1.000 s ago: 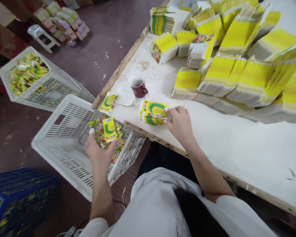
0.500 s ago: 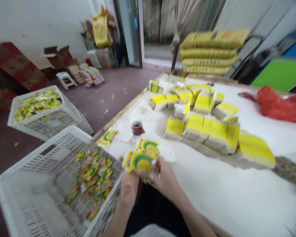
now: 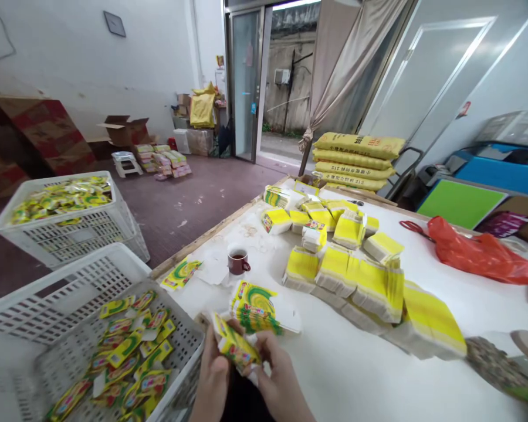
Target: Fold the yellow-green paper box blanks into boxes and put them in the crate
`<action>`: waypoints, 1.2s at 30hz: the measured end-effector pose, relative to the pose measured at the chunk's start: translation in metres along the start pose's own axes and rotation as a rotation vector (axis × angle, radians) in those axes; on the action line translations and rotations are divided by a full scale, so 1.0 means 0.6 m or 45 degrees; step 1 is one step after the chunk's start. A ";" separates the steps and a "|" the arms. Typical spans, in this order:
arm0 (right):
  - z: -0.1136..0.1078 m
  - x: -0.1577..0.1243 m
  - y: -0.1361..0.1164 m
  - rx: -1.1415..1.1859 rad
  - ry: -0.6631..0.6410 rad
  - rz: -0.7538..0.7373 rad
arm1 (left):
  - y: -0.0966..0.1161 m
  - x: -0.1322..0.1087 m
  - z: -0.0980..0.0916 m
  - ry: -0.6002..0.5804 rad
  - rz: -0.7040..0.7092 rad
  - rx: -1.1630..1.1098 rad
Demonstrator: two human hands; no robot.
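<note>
Between my two hands, near the table's front edge, is a small yellow and green printed carton (image 3: 235, 344). My left hand (image 3: 213, 366) grips its left end, fingers wrapped round it. On the carton's right end, the fingers of my right hand (image 3: 275, 372) are closed. Just beyond lies a flat printed carton sheet (image 3: 255, 306) on the white tabletop. To the left, a white plastic crate (image 3: 127, 264) holds several folded cartons (image 3: 127, 346) of the same print. A dark red mug (image 3: 238, 262) with dark liquid stands behind the sheet.
Stacks of yellow carton blanks (image 3: 361, 281) cover the table's middle. A red plastic bag (image 3: 475, 249) lies at the right. Another flat carton (image 3: 181, 274) rests by the left edge. A second crate (image 3: 70, 225), full of yellow packets, stands on the floor. Yellow sacks (image 3: 356, 161) are piled behind.
The view has tilted upward. The carton in my hands has gone from a broad face showing to a narrower, tilted shape, and my hands have drawn nearer to me, away from the flat sheet.
</note>
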State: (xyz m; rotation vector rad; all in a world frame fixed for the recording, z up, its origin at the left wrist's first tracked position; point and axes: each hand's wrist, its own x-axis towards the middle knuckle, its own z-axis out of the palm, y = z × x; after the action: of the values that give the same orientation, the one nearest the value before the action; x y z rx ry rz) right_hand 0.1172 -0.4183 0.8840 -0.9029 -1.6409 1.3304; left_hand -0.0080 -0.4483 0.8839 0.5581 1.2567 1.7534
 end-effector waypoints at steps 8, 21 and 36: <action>-0.081 0.011 -0.031 -0.380 0.044 -0.446 | 0.035 0.038 -0.044 -0.239 -0.092 0.143; -0.054 -0.018 0.030 -0.080 0.315 -0.105 | 0.030 -0.030 -0.009 -0.554 0.202 1.005; -0.036 -0.022 0.046 0.375 -0.262 0.165 | -0.016 -0.013 -0.019 -0.896 0.384 1.122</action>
State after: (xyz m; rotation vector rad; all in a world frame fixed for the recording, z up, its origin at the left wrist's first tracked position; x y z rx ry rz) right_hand 0.1436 -0.4167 0.8571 -0.7232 -1.5028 1.7505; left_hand -0.0091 -0.4602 0.8715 1.7622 1.3981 0.9538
